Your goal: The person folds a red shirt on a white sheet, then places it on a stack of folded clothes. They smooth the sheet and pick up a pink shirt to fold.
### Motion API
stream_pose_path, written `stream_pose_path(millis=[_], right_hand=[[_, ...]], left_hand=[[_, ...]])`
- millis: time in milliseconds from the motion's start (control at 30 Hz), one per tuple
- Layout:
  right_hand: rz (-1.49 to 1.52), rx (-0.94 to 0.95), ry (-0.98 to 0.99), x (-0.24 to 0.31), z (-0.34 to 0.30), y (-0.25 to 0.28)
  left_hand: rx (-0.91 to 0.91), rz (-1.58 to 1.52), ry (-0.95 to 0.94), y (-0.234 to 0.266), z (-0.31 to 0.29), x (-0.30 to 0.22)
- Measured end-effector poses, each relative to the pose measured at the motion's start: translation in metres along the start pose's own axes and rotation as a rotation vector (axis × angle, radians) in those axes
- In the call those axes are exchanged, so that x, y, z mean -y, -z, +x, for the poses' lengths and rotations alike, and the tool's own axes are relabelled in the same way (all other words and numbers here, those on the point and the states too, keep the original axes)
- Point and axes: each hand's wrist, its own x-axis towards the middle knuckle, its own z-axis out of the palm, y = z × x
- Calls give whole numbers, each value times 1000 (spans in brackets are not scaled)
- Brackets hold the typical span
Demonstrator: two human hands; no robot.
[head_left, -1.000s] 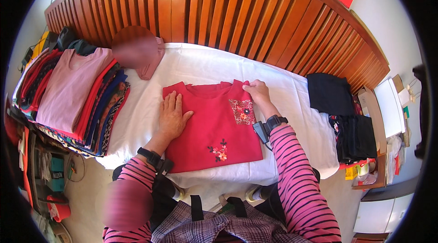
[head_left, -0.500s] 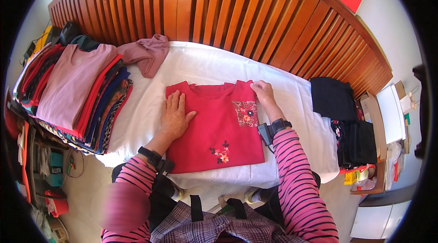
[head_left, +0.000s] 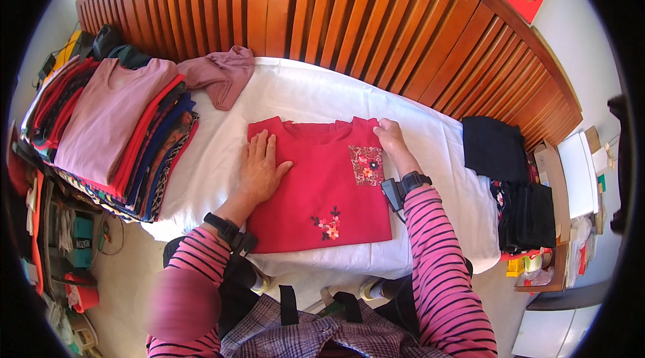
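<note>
A red shirt (head_left: 302,190), folded into a near rectangle, lies on a white sheet in front of me, its neckline at the far side. It has a patterned chest pocket and a small embroidered flower spray low on the front. My left hand (head_left: 263,168) rests flat on the shirt's left side, fingers stretched toward the left shoulder and thumb apart. At the far right corner, by the shoulder, my right hand (head_left: 392,140) is closed on the shirt's edge, thumb and fingers pinching the cloth.
On the left stands a tall stack of folded clothes (head_left: 114,129), a pink top uppermost. A crumpled mauve garment (head_left: 225,76) lies beside it. Dark folded clothes (head_left: 494,148) sit at the right end. A slatted wooden headboard (head_left: 275,9) runs along the back of the white sheet (head_left: 443,190).
The view has shifted slightly. Both hands stay at nearly the same spots on the red shirt, the left flat and the right pinching the corner.
</note>
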Motion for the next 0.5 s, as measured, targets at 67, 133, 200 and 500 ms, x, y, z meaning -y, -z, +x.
stream_pose_path(millis=[67,133,200,500], right_hand=[[-148,-65,35,15,-11,4],[-339,-191,85,36,-27,5],[-530,-166,173,54,-47,14],[-669,55,379,65,-101,-28]], left_hand=[[2,-28,8,2,0,-1],[-4,-48,21,6,2,-3],[4,-62,56,9,4,-5],[111,30,-9,1,23,13]])
